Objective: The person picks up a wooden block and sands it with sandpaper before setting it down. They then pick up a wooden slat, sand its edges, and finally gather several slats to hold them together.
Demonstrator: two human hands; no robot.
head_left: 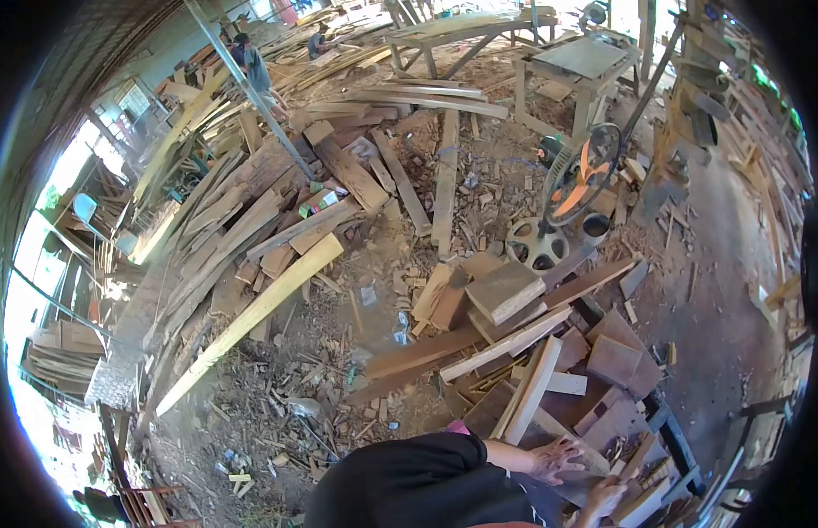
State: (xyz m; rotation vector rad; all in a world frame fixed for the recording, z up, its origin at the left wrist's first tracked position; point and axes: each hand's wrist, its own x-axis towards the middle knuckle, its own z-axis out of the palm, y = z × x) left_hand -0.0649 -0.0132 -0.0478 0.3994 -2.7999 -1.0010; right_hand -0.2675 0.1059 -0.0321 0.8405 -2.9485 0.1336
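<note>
At the bottom of the head view, my left hand (558,459) reaches out from a black sleeve (409,480), its fingers spread over the pile of wood offcuts. Below it and to the right is my right hand (604,498), close beside a pale wood offcut (645,505); I cannot tell whether its fingers hold anything. Brown board pieces (613,433) lie just beyond both hands. A pale plank (532,392) slants up from the heap near my left hand, and a short light strip (565,384) crosses behind it.
A thick wood block (506,292) rests on the heap ahead. Beyond it stand a spoked wheel (537,245) and an orange-and-black wheel (585,176). A long yellowish plank (250,326) lies to the left. Workbenches (580,60) and a person (253,66) are farther back.
</note>
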